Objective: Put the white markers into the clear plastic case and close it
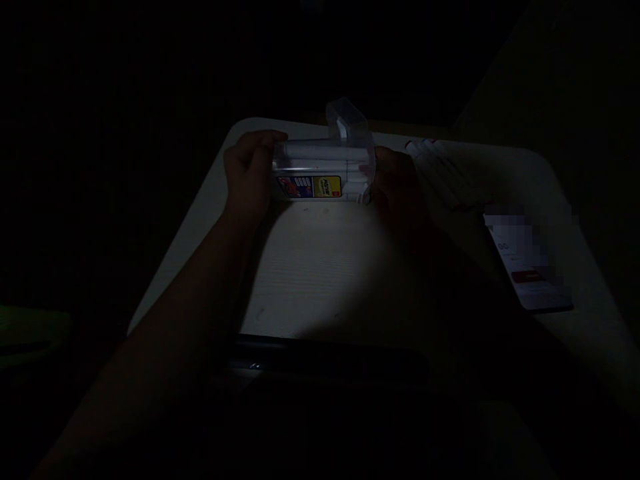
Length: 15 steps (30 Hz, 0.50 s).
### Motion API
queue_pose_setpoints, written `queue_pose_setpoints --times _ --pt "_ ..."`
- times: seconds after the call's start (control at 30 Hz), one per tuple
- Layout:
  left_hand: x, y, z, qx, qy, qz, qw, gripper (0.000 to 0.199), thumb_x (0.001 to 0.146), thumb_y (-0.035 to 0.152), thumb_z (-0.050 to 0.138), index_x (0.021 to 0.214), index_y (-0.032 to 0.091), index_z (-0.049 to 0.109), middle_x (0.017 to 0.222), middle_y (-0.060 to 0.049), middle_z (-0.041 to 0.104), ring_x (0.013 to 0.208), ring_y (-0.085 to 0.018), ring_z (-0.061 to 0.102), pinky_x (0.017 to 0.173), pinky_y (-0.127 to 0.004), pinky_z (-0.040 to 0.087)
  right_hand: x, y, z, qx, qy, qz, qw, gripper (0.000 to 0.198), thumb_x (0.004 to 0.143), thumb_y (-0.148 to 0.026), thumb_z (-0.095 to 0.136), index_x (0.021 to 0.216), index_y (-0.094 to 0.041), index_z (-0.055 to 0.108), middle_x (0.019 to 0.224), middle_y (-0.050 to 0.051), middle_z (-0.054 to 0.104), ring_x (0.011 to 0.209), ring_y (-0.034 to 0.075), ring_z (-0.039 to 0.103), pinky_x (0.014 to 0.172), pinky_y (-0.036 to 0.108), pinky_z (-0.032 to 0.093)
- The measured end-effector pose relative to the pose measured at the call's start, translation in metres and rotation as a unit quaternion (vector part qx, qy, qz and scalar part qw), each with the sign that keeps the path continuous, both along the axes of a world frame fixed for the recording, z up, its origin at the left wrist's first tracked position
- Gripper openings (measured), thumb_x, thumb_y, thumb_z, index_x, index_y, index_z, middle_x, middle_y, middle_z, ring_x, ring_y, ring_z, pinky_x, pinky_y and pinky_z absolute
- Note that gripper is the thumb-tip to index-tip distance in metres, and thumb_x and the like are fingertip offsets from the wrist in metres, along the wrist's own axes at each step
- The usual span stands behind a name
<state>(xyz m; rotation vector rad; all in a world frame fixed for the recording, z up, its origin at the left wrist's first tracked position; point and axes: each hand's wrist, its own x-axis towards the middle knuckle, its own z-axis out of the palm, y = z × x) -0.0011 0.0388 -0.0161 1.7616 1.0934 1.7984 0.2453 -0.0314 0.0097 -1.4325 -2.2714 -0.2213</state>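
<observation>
A clear plastic marker case (300, 165) lies on its side at the far part of the white table, filled with white markers (330, 153). Its hinged lid (350, 120) stands open at the right end, and a yellow and dark blue label faces me. My left hand (249, 170) is closed around the left end of the case. At the open right end, my right hand (400, 187) has its fingers closed against the rim and the marker ends. Deep shadow covers most of that hand, so its fingers show only in part.
Several loose white markers (445, 173) lie together on the table to the right of my right hand. A phone (530, 267) with a lit screen rests near the right edge. A long dark object (325, 353) lies along the table's near side. The surroundings are very dark.
</observation>
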Motion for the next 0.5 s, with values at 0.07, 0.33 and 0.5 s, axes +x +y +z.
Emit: queue_pose_setpoints --times 0.07,0.33,0.5 --pt "-0.0004 0.0005 -0.0001 0.003 0.001 -0.004 1.000 0.041 0.088 0.053 0.059 0.090 0.015 0.075 0.085 -0.005 0.068 0.085 -0.017 0.064 0.080 -0.031 0.051 0.0022 -0.0007 0.0018 0.007 -0.002 -0.016 1.000 0.037 0.098 -0.021 0.034 0.122 -0.015 0.060 0.146 0.008 0.045 0.131 0.021 0.043 0.115 0.042 0.035" --pt "-0.0013 0.0005 -0.0002 0.005 -0.001 -0.012 1.000 0.043 0.088 0.053 0.058 0.091 0.013 0.074 0.084 -0.005 0.067 0.086 -0.018 0.065 0.082 -0.034 0.052 0.0047 -0.0008 -0.0015 0.003 0.022 -0.055 0.998 0.032 0.095 -0.025 0.040 0.117 -0.020 0.064 0.130 0.007 0.053 0.122 0.022 0.047 0.109 0.042 0.039" --pt "0.0000 -0.0007 0.0001 0.004 -0.011 -0.011 1.000 0.042 0.087 0.053 0.060 0.090 0.013 0.075 0.085 -0.006 0.068 0.087 -0.018 0.065 0.082 -0.033 0.052 0.0069 -0.0005 -0.0020 -0.074 0.021 -0.017 0.997 0.041 0.096 -0.021 0.037 0.131 -0.017 0.058 0.118 0.011 0.061 0.110 0.020 0.056 0.098 0.034 0.047"
